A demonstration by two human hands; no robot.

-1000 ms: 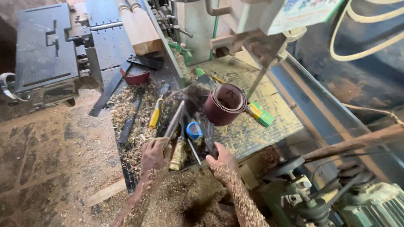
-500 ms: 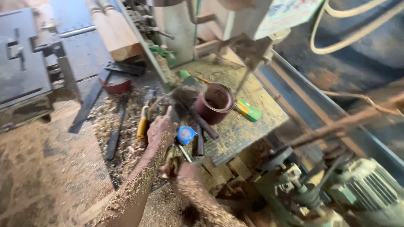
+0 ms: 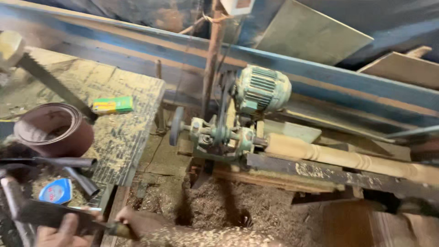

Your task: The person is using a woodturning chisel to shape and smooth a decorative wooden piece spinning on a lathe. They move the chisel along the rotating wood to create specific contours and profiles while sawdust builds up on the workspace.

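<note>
Left hand [image 3: 61, 231], low at the frame edge, wrapped around a long dark flat metal blade [image 3: 45, 213], fingers [image 3: 68, 224] closed over it. Right hand [image 3: 139, 222], dusted with sawdust, seemingly gripped the same tool's end just beside those fingers, though blurred. Just above the left fingers, a small blue disc-shaped tape measure [image 3: 56, 190]; farther up, a brown roll of sandpaper [image 3: 52, 129]. Well beyond the right fingers, a green electric motor [image 3: 263, 90] and pale turned wooden spindle [image 3: 338, 158].
</note>
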